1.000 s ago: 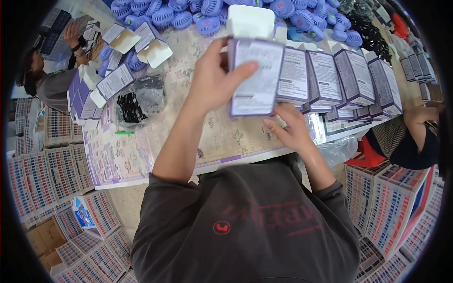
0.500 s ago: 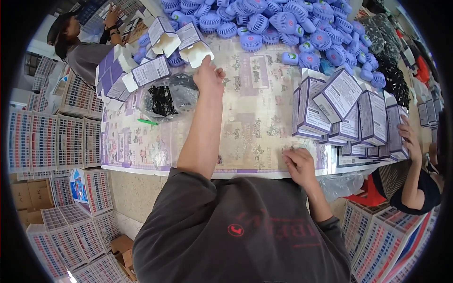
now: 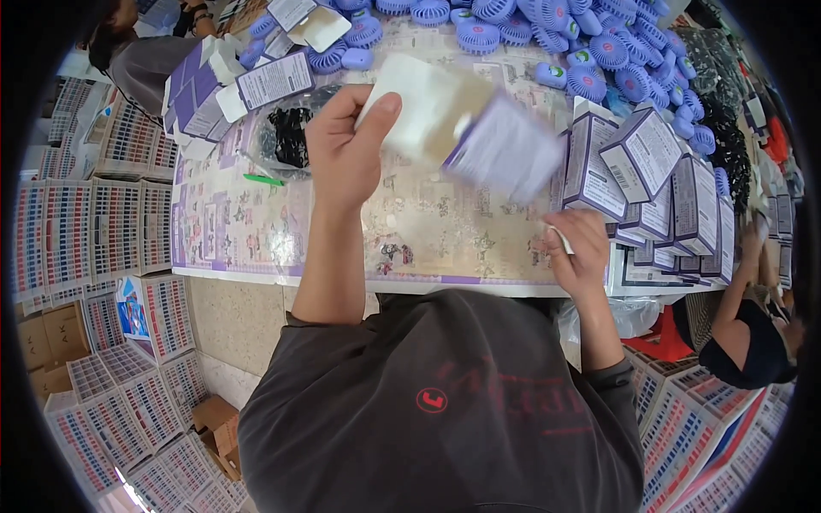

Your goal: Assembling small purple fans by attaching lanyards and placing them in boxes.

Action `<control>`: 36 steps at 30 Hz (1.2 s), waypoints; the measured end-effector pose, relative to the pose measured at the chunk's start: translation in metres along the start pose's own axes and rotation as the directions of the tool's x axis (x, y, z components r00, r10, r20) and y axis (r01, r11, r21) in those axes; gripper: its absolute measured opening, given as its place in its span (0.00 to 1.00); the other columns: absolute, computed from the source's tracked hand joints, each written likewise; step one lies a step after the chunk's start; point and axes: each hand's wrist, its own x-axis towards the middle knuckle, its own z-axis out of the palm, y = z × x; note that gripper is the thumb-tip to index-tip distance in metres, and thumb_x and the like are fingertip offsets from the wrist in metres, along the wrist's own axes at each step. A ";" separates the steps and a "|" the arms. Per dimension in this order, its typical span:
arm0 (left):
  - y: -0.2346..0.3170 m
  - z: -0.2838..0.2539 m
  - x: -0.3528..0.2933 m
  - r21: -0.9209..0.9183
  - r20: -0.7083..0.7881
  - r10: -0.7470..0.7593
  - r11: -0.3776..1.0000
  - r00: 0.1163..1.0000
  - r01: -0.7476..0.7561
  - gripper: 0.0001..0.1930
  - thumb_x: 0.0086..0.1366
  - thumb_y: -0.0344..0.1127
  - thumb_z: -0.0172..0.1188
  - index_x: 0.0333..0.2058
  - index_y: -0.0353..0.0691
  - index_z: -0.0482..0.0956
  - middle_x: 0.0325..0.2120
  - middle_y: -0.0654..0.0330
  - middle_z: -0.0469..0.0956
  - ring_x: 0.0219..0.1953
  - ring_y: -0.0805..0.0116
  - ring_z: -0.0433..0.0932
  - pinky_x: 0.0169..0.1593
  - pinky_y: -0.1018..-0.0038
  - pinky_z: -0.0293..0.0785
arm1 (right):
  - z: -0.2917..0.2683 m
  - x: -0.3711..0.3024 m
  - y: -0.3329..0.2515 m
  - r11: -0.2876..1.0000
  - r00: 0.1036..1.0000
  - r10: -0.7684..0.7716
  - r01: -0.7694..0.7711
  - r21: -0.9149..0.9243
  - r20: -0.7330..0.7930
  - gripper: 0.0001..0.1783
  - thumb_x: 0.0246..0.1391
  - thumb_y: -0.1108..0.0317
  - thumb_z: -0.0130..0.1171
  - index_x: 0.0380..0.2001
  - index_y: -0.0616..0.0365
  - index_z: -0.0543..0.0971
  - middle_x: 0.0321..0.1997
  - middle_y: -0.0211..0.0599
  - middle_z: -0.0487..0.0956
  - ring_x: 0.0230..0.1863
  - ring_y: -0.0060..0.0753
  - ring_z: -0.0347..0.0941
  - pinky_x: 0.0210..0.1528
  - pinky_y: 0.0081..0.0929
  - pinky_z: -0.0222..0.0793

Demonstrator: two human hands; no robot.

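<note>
One open carton (image 3: 516, 150) gripped in the left hand (image 3: 351, 152), above the bench (image 3: 436, 248)

At the far left, a co-worker's dark sleeve (image 3: 167, 64) shows beyond the bench. On the bench's left side lies a group of purple-and-white boxes (image 3: 275, 81), at least four, one with its white flaps open; a few blue-purple handheld fans (image 3: 363, 32) lie among and beside them. Near these is one clear plastic bag (image 3: 256, 145) with black contents, and just below it one slim green tool (image 3: 263, 179).

The left hand has its thumb pressed on the carton's white flap (image 3: 419, 98). That carton hangs tilted over the middle of the bench, its printed end blurred and toward the right hand (image 3: 588, 250). The right hand is half curled, apart from the carton; a small white piece (image 3: 561, 238) shows at its thumb, and whether it is held or worn I cannot tell.

Behind lies a heap of handheld fans, too many to count. To the right stand more packing boxes (image 3: 694, 203), at least five, one tilted on top of the others. At the far right is a second co-worker's black sleeve (image 3: 742, 342).
</note>
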 end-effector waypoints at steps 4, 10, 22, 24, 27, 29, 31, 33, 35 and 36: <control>0.022 0.022 -0.031 -0.193 0.140 -0.176 0.960 0.974 0.201 0.06 0.61 0.30 0.64 0.35 0.34 0.80 0.29 0.65 0.80 0.29 0.80 0.74 0.35 0.81 0.70 | 0.001 0.004 -0.002 0.983 0.978 -0.162 0.149 -0.107 -0.134 0.14 0.55 0.66 0.59 0.39 0.68 0.79 0.38 0.47 0.80 0.42 0.46 0.75 0.45 0.36 0.67; 0.008 0.066 -0.045 -0.218 0.466 -0.076 0.956 0.881 0.198 0.07 0.64 0.32 0.62 0.36 0.35 0.78 0.31 0.59 0.81 0.32 0.77 0.77 0.36 0.78 0.74 | 0.037 -0.034 0.004 0.990 0.983 -0.034 0.058 0.128 -0.181 0.35 0.57 0.47 0.51 0.53 0.72 0.70 0.52 0.54 0.74 0.50 0.55 0.69 0.55 0.45 0.61; -0.121 0.118 0.065 0.294 0.193 0.025 0.952 0.981 -0.082 0.29 0.63 0.54 0.58 0.51 0.33 0.73 0.36 0.54 0.80 0.40 0.65 0.77 0.48 0.66 0.72 | 0.024 -0.042 0.008 0.865 0.931 0.342 -0.364 0.346 0.127 0.26 0.44 0.70 0.68 0.48 0.65 0.74 0.43 0.38 0.79 0.44 0.31 0.75 0.48 0.28 0.71; -0.188 0.110 0.119 0.721 -0.018 0.131 0.688 0.991 -0.078 0.35 0.58 0.60 0.58 0.55 0.39 0.70 0.43 0.52 0.77 0.47 0.58 0.75 0.53 0.60 0.68 | 0.021 -0.029 0.004 0.864 0.934 0.323 -0.356 0.357 0.151 0.28 0.44 0.67 0.70 0.49 0.64 0.74 0.44 0.40 0.79 0.44 0.34 0.75 0.48 0.30 0.70; -0.212 0.112 0.144 0.925 0.039 0.317 0.346 0.948 -0.154 0.35 0.55 0.61 0.61 0.55 0.42 0.70 0.46 0.50 0.75 0.51 0.53 0.73 0.54 0.57 0.67 | 0.022 -0.034 0.007 0.882 0.944 0.306 -0.329 0.338 0.122 0.32 0.42 0.63 0.74 0.49 0.64 0.73 0.46 0.40 0.79 0.46 0.35 0.75 0.50 0.30 0.70; -0.212 0.112 0.151 0.950 0.164 0.303 0.208 0.939 -0.233 0.34 0.53 0.61 0.62 0.53 0.45 0.71 0.48 0.49 0.73 0.53 0.50 0.71 0.55 0.55 0.66 | 0.025 -0.037 0.008 0.876 0.947 0.303 -0.321 0.360 0.108 0.34 0.41 0.61 0.75 0.50 0.64 0.73 0.47 0.40 0.79 0.47 0.34 0.75 0.51 0.30 0.69; -0.190 0.116 0.160 0.937 0.173 0.106 0.289 0.979 -0.197 0.33 0.53 0.60 0.62 0.52 0.43 0.71 0.47 0.48 0.74 0.52 0.50 0.72 0.55 0.55 0.67 | 0.026 -0.037 0.009 0.843 0.925 0.361 -0.378 0.383 0.119 0.34 0.40 0.61 0.76 0.50 0.64 0.74 0.48 0.40 0.78 0.48 0.33 0.75 0.53 0.31 0.68; -0.158 0.116 0.157 0.914 0.187 -0.307 0.402 0.933 -0.051 0.32 0.53 0.57 0.62 0.49 0.39 0.72 0.46 0.47 0.75 0.50 0.49 0.74 0.53 0.56 0.68 | 0.022 -0.031 0.009 0.827 0.915 0.378 -0.401 0.394 0.139 0.34 0.41 0.61 0.76 0.50 0.64 0.74 0.48 0.40 0.78 0.48 0.33 0.75 0.52 0.31 0.68; -0.142 0.109 0.145 0.904 0.237 -0.392 0.424 0.889 -0.054 0.30 0.54 0.55 0.62 0.48 0.38 0.72 0.46 0.47 0.75 0.48 0.50 0.75 0.51 0.56 0.70 | 0.021 -0.028 0.011 0.818 0.911 0.380 -0.411 0.404 0.158 0.34 0.41 0.61 0.75 0.50 0.64 0.74 0.48 0.40 0.78 0.48 0.33 0.75 0.52 0.31 0.69; -0.137 0.106 0.136 0.890 0.296 -0.473 0.453 0.830 -0.060 0.28 0.55 0.52 0.61 0.47 0.36 0.72 0.46 0.46 0.75 0.46 0.51 0.76 0.48 0.56 0.72 | 0.021 -0.028 0.013 0.821 0.914 0.374 -0.405 0.402 0.157 0.34 0.41 0.61 0.76 0.50 0.64 0.74 0.48 0.40 0.78 0.48 0.33 0.75 0.52 0.31 0.69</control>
